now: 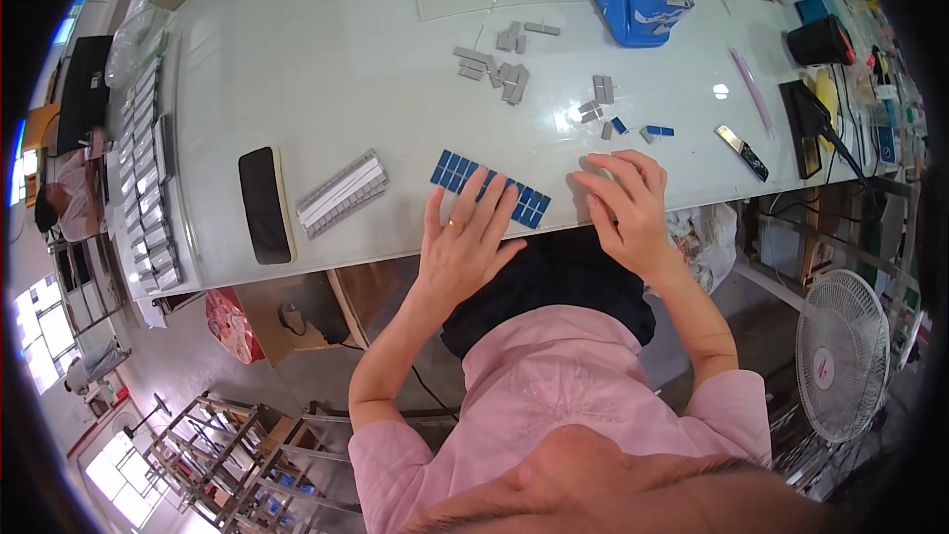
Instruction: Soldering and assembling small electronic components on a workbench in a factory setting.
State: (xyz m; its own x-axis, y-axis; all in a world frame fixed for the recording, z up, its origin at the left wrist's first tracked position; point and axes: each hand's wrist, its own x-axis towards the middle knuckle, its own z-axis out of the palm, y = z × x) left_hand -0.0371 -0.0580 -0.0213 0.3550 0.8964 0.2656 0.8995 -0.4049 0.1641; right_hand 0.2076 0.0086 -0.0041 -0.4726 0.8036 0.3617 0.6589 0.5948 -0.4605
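A strip of small blue solar cells (451, 170) lies aslant on the pale tabletop near its front edge. My left hand (468, 237) rests over it with fingers spread, covering its middle part; a ring is on one finger. To the right of the strip, my right hand (633, 210) hovers or rests at the table edge, its fingers bent and apart, with nothing visible in them. Beyond it lie a small blue-topped piece (659, 131), another small blue piece (619, 126) and a few grey pieces (603, 90). Left of my left hand lies a silvery segmented strip (343, 193).
Several grey pieces (513, 82) lie farther back, before a blue tape dispenser (633, 0). A dark phone (265, 206) is at left, past it rows of silvery strips (148, 178). On the right are a utility knife (741, 152), a black tool (809, 119) and a fan (842, 356).
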